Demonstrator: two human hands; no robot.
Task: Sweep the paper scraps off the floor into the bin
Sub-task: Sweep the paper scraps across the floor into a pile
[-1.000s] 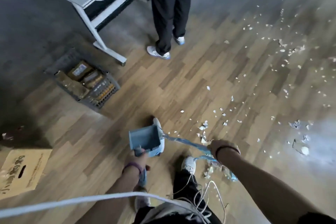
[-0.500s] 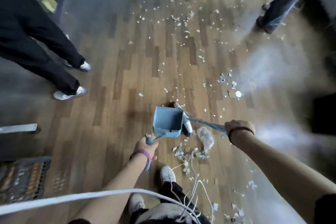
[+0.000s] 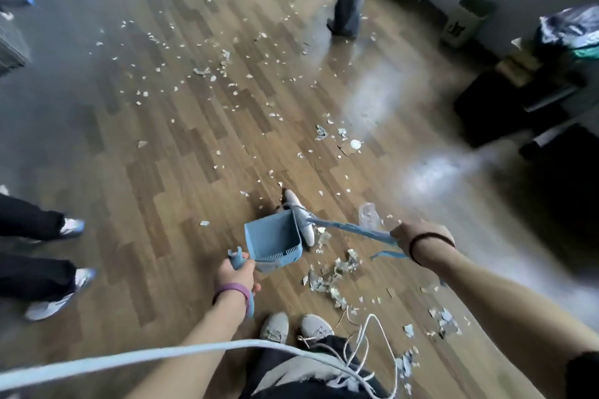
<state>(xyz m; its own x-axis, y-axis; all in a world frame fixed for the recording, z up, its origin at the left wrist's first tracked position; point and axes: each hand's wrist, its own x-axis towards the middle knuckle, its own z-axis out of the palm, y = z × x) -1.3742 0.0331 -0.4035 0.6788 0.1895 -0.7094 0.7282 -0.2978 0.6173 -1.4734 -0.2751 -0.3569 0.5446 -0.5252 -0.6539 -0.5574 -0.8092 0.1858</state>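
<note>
Head cam just swung round; left hand (image 3: 236,274) still grips the dustpan (image 3: 272,236) handle, right hand (image 3: 418,235) the broom (image 3: 343,226), scraps (image 3: 343,266) mostly unswept, so barely started imo.

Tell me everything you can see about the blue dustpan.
The dustpan is a light blue, plastic-looking box scoop with comb teeth along its near edge. The left hand grips its clip-tipped handle. The broom head lies along its right side, and paper scraps lie on the floor beside it.
</note>
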